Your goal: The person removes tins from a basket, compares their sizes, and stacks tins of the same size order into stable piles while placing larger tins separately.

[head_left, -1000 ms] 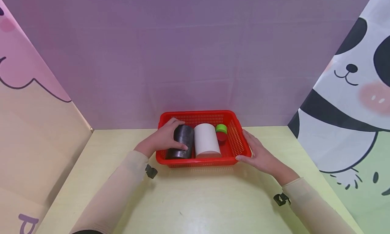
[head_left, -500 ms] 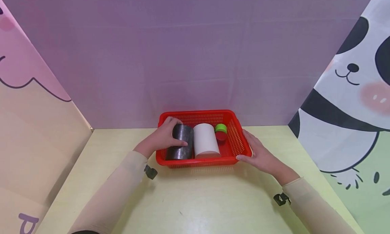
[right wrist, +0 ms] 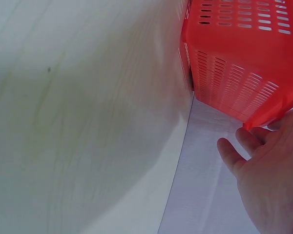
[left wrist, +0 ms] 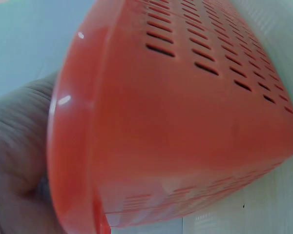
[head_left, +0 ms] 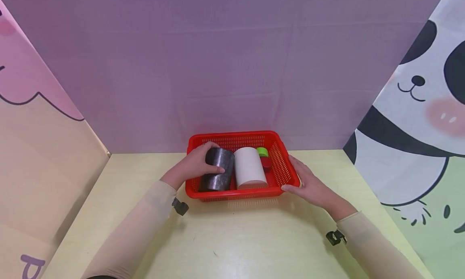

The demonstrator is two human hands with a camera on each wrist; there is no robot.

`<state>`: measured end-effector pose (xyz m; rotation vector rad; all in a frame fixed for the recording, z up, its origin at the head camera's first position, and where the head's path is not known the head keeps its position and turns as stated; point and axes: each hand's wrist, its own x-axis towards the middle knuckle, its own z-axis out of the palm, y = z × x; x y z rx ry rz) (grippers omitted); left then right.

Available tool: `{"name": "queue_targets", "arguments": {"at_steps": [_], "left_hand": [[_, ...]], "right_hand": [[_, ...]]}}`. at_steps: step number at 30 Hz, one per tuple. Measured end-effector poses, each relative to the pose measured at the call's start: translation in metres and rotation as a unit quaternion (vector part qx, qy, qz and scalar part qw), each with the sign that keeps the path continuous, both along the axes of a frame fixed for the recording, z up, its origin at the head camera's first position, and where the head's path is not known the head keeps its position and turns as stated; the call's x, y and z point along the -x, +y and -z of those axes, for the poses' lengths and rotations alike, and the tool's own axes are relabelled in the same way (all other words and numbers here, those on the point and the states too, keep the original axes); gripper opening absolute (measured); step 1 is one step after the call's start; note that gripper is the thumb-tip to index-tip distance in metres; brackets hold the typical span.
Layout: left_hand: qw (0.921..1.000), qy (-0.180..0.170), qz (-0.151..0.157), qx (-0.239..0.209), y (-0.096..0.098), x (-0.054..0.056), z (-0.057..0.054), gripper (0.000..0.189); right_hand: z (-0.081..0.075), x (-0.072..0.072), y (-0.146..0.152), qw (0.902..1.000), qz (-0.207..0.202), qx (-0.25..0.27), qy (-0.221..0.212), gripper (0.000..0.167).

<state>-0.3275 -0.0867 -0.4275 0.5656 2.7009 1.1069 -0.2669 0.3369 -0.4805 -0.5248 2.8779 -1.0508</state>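
A red plastic basket with slotted walls stands at the back of the table. Inside it, my left hand grips a dark, shiny cylinder, its thumb across the near face; the far fingers are partly hidden. Right beside that lies a white cylinder. A small bright green round item and a dark red one sit partly behind the white cylinder. At the basket's near right corner, my right hand holds the rim, thumb over the front edge and fingers along the outer right side.
The pale wooden table extends in front of the basket. A purple backdrop rises close behind it. Printed panels flank the table, one with a panda on the right. The left wrist view is mostly the basket's outer wall.
The dark cylinder in my left hand and the white cylinder beside it have shifted slightly right inside the basket, covering more of the green and dark red items. My right hand stays put.
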Motion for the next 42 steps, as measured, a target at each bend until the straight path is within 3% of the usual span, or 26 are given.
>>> {"name": "queue_targets", "arguments": {"at_steps": [13,22,30,42], "left_hand": [[0.9995,-0.028,0.005,0.013,0.006,0.000,-0.002,0.094],[0.9986,-0.050,-0.006,0.015,0.010,0.000,-0.001,0.095],[0.9986,-0.052,-0.001,0.008,0.013,-0.004,-0.005,0.092],[0.9988,-0.049,0.002,-0.007,0.014,-0.012,-0.007,0.096]], "right_hand": [[0.003,0.002,0.002,0.9998,-0.011,0.017,0.005,0.111],[0.004,0.004,0.004,0.9996,-0.016,-0.003,0.024,0.111],[0.003,0.003,0.004,0.9990,-0.014,-0.027,0.034,0.111],[-0.003,-0.002,0.000,0.9984,-0.028,-0.021,0.045,0.119]]}}
